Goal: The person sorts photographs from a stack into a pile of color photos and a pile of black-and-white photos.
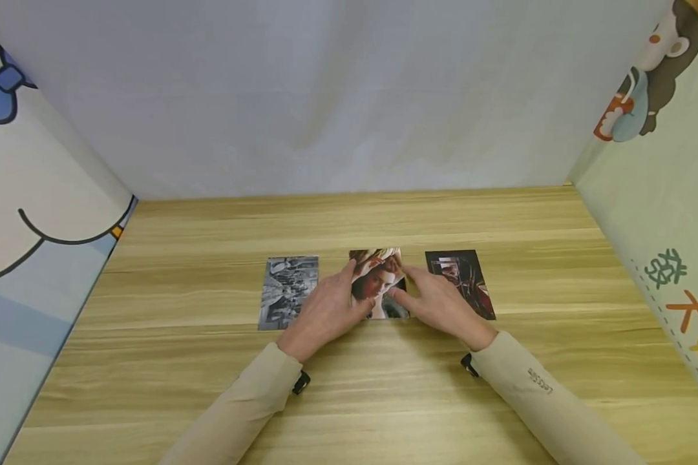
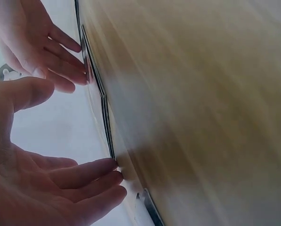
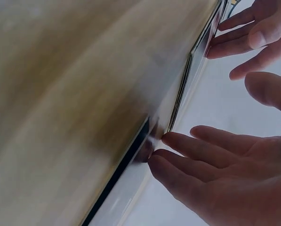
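Between my hands on the wooden table lies a picture card (image 1: pixel 378 282) with a face on it. My left hand (image 1: pixel 329 309) is at its left edge and my right hand (image 1: pixel 444 305) at its right edge. Both wrist views show extended fingers with fingertips right at the card's side edges, the thumbs held apart from it. Seen edge-on in the left wrist view, the card (image 2: pixel 103 96) has a slight bend midway. A grey picture card (image 1: pixel 279 287) lies to the left, partly under my left hand. A dark picture card (image 1: pixel 474 284) lies to the right, partly covered by my right hand.
The wood-grain table (image 1: pixel 378 400) runs back to a pale wall (image 1: pixel 349 97). Printed panels with cartoon figures stand on the left (image 1: pixel 46 194) and right (image 1: pixel 645 194). Dark wrist devices (image 1: pixel 301 382) show at both cuffs.
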{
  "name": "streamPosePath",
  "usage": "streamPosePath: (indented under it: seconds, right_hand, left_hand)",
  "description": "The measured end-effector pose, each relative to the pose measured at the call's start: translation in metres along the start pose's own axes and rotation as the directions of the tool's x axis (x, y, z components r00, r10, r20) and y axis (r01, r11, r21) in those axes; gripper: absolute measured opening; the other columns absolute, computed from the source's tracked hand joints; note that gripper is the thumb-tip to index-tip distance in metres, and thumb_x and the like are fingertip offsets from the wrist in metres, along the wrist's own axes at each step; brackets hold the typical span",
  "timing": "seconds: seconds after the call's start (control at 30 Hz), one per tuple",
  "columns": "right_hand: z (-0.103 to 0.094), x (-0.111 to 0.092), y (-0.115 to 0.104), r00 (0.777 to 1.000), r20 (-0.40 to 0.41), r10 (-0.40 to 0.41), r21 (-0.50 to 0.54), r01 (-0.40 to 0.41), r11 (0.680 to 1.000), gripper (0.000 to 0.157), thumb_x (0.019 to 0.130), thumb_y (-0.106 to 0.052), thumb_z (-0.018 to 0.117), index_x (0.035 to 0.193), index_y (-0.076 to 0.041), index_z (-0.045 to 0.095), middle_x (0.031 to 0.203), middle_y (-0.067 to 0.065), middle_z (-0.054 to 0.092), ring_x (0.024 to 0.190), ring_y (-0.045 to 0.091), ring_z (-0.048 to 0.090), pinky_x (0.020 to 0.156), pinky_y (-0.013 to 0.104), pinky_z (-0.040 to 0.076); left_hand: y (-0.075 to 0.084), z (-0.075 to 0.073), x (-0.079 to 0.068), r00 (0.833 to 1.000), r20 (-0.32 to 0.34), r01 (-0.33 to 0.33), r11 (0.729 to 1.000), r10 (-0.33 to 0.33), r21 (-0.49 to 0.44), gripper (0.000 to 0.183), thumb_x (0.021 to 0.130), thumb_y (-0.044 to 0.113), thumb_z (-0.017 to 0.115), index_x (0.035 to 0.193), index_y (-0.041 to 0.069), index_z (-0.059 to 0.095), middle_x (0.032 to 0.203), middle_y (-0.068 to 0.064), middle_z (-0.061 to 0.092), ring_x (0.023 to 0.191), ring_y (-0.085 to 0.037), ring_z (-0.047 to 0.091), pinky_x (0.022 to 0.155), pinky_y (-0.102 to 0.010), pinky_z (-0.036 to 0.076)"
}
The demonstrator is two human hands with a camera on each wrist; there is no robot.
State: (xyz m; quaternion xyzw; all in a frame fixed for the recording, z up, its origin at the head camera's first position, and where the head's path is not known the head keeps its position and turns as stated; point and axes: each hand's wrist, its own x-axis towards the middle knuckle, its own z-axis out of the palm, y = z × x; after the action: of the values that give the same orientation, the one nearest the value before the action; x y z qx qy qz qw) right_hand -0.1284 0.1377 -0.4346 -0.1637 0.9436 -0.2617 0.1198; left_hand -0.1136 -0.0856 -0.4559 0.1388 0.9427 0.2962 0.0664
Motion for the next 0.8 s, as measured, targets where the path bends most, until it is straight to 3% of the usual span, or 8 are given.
streamPosePath:
  seconds: [0.17,0.37,0.57,0.7,0.8]
  right_hand:
    - [-0.0016,0.0003,-0.0012,1.0,0.013,-0.004,0.005,0.004,1.0,0.068,0.104,-0.04,0.059,0.151,0.007,0.045,0.15,0.025,0.052,0.137,0.042,0.051,0.113,0.057,0.042]
    - [-0.0019,0.0008,-0.0033,1.0,0.023,-0.008,-0.008,0.008,1.0,0.067,0.104,-0.039,0.06,0.152,0.005,0.046,0.148,0.024,0.054,0.13,0.041,0.057,0.109,0.057,0.047]
    - [-0.0008,0.0005,-0.0049,1.0,0.021,-0.015,-0.012,0.015,1.0,0.065,0.104,-0.039,0.059,0.15,0.005,0.048,0.14,0.025,0.061,0.107,0.032,0.067,0.098,0.054,0.053]
    - [-0.0007,0.0004,-0.0055,1.0,0.022,-0.01,-0.005,0.01,1.0,0.065,0.103,-0.041,0.06,0.15,0.004,0.049,0.129,0.022,0.067,0.087,0.024,0.065,0.09,0.05,0.055]
    - [-0.0003,0.0,-0.0054,1.0,0.022,-0.016,-0.007,0.016,1.0,0.065,0.104,-0.04,0.06,0.15,0.004,0.049,0.13,0.023,0.066,0.089,0.024,0.066,0.091,0.052,0.055]
  left_hand:
    - [0.0038,-0.0011,0.0002,1.0,0.008,0.004,1.0,-0.004,0.012,0.084,0.099,0.04,0.068,0.159,-0.005,0.029,0.132,-0.026,0.064,0.106,-0.036,0.069,0.089,-0.05,0.059]
    - [0.0057,-0.0016,0.0006,1.0,0.009,0.003,1.0,-0.003,0.021,0.083,0.1,0.041,0.067,0.159,-0.005,0.031,0.13,-0.027,0.065,0.109,-0.037,0.069,0.091,-0.051,0.058]
    - [0.006,-0.0021,0.0005,1.0,0.004,0.012,1.0,-0.012,-0.004,0.082,0.099,0.04,0.066,0.158,-0.004,0.032,0.128,-0.026,0.066,0.105,-0.036,0.07,0.086,-0.05,0.059]
    - [0.0066,-0.0027,0.0003,1.0,0.005,0.021,1.0,-0.021,-0.014,0.082,0.099,0.041,0.066,0.158,-0.004,0.033,0.134,-0.027,0.063,0.112,-0.038,0.067,0.09,-0.052,0.058]
    - [0.0069,-0.0027,-0.0001,1.0,0.008,0.026,1.0,-0.026,-0.015,0.082,0.098,0.042,0.066,0.159,-0.003,0.033,0.136,-0.027,0.062,0.115,-0.039,0.066,0.093,-0.052,0.057]
